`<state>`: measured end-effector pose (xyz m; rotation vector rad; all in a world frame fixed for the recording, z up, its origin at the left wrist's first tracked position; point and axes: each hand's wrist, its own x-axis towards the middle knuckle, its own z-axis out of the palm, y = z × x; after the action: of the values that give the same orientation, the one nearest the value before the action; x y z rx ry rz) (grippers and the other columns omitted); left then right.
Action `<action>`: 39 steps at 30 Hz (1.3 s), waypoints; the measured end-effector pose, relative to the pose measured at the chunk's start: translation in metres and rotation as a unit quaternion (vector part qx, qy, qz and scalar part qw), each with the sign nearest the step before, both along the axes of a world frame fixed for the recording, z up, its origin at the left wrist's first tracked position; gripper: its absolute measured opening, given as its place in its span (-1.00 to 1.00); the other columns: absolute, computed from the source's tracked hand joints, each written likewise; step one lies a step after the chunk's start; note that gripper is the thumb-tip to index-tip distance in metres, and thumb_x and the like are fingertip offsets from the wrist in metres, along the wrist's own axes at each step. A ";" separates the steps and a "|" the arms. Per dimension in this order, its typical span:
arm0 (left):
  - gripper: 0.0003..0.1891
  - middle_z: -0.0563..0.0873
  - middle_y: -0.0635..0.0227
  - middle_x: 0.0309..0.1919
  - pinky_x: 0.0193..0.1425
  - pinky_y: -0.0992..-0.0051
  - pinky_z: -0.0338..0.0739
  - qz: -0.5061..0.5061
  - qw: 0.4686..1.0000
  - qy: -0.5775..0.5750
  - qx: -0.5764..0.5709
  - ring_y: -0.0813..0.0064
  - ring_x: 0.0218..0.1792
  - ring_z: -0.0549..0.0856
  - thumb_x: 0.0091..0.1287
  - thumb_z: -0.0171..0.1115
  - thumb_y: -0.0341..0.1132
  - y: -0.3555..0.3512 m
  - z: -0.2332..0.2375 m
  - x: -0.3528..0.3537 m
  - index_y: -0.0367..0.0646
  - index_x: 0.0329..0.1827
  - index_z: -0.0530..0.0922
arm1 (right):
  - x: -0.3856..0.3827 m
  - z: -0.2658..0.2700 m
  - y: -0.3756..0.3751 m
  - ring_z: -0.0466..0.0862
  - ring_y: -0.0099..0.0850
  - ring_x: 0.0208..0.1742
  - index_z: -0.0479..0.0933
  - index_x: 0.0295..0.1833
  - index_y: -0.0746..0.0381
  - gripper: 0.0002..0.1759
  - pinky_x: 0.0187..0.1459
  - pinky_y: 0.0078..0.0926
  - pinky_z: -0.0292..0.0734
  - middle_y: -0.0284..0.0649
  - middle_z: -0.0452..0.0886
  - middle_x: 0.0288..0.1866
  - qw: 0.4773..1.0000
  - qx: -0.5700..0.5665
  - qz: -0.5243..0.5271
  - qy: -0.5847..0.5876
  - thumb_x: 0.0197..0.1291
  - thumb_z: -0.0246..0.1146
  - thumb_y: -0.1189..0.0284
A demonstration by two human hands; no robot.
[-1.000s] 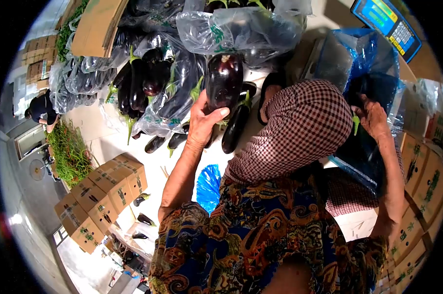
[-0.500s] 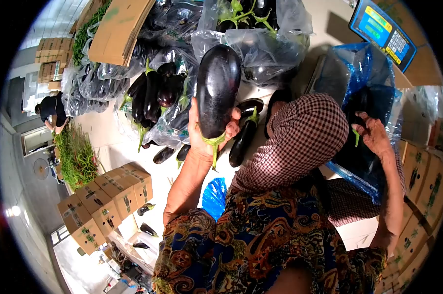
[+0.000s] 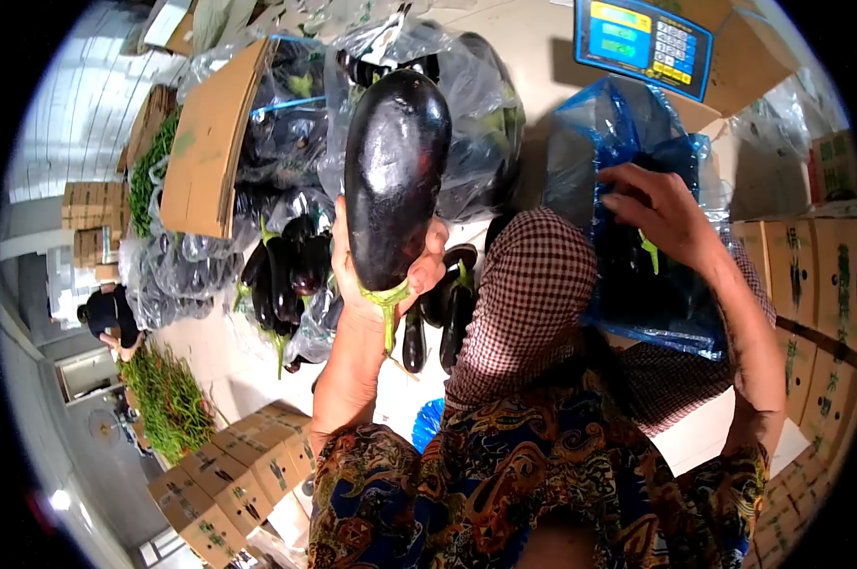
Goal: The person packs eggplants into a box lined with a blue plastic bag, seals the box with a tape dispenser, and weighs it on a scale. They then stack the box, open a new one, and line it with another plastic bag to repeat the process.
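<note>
A large dark eggplant [image 3: 397, 180] stands upright in my left hand [image 3: 350, 284], with its green stem pointing down toward me. The fingers and thumb wrap round its stem end. On the right, my right hand [image 3: 670, 216] hovers over a blue-lined box [image 3: 661, 327], fingers bent and apart, holding nothing visible. Below it a green stem [image 3: 648, 251] shows on a dark eggplant inside the blue liner; the hand hides part of it. More eggplants [image 3: 282, 275] lie in a plastic bag beyond my left forearm, and several loose ones [image 3: 457, 318] rest on the floor by my knee.
A scale display [image 3: 645, 43] stands behind the blue-lined box. Flattened cardboard [image 3: 210, 142] leans over clear bags of eggplants [image 3: 476, 123]. Cartons [image 3: 234, 479] are stacked at lower left and more cartons [image 3: 798, 270] at right. A person [image 3: 113, 316] bends over green peppers [image 3: 168, 398].
My right hand has lifted away from the stem in the blue-lined box, its fingers spreading. The left hand still holds the large eggplant upright. The whole view has turned toward the right.
</note>
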<state>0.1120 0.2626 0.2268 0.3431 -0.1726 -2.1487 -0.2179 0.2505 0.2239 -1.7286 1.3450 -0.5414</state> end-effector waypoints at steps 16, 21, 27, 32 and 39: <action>-0.43 0.68 0.07 -0.12 -0.11 0.34 0.66 0.244 0.900 -0.359 0.032 0.26 -0.23 0.72 0.40 0.09 0.08 0.092 -0.078 0.107 -0.29 0.18 0.44 | 0.001 -0.042 -0.007 0.56 -0.56 -0.28 0.48 0.21 0.31 -0.65 -0.22 -0.57 0.48 -0.29 0.64 -0.20 0.979 0.205 -0.004 -0.020 0.39 0.12 0.41; -0.52 0.65 0.28 -0.19 -0.10 0.34 0.58 0.439 0.734 -0.466 0.226 0.32 -0.20 0.65 0.33 0.19 0.06 0.181 -0.133 0.153 -0.09 0.12 0.46 | -0.022 -0.069 -0.006 0.56 -0.60 -0.27 0.49 0.21 0.26 -0.63 -0.22 -0.63 0.45 -0.35 0.63 -0.17 0.971 0.235 -0.033 -0.010 0.40 0.13 0.32; -0.45 0.60 0.27 -0.13 -0.14 0.25 0.59 0.479 0.693 -0.374 0.389 0.24 -0.23 0.59 0.28 0.25 0.11 0.305 -0.227 0.213 -0.05 0.18 0.44 | -0.029 -0.082 -0.007 0.61 -0.61 -0.19 0.55 0.13 0.27 -0.67 -0.16 -0.60 0.49 -0.39 0.65 -0.15 0.970 0.236 0.040 -0.034 0.42 0.09 0.31; -0.56 0.62 0.27 -0.08 -0.11 0.27 0.62 0.531 0.665 -0.402 0.339 0.26 -0.14 0.63 0.35 0.24 -0.10 0.328 -0.310 0.297 -0.13 0.18 0.44 | -0.101 -0.153 -0.014 0.54 -0.62 -0.11 0.46 0.06 0.33 -0.52 -0.07 -0.65 0.42 -0.40 0.56 -0.03 0.980 0.173 0.083 -0.056 0.27 0.19 0.13; -0.76 0.64 0.40 -0.15 -0.12 0.21 0.48 0.518 0.624 -0.423 0.403 0.35 -0.20 0.62 0.33 0.23 -0.24 0.278 -0.349 0.323 0.02 0.00 0.46 | -0.085 -0.134 0.009 0.40 -0.60 -0.25 0.45 -0.10 0.34 -0.85 -0.26 -0.65 0.29 -0.38 0.48 -0.11 0.974 0.188 -0.011 -0.127 0.22 0.10 0.55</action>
<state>0.4353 0.5410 -0.1217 1.5401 0.4206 -0.6240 -0.3034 0.2592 0.0900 -1.2915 1.1961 -0.4680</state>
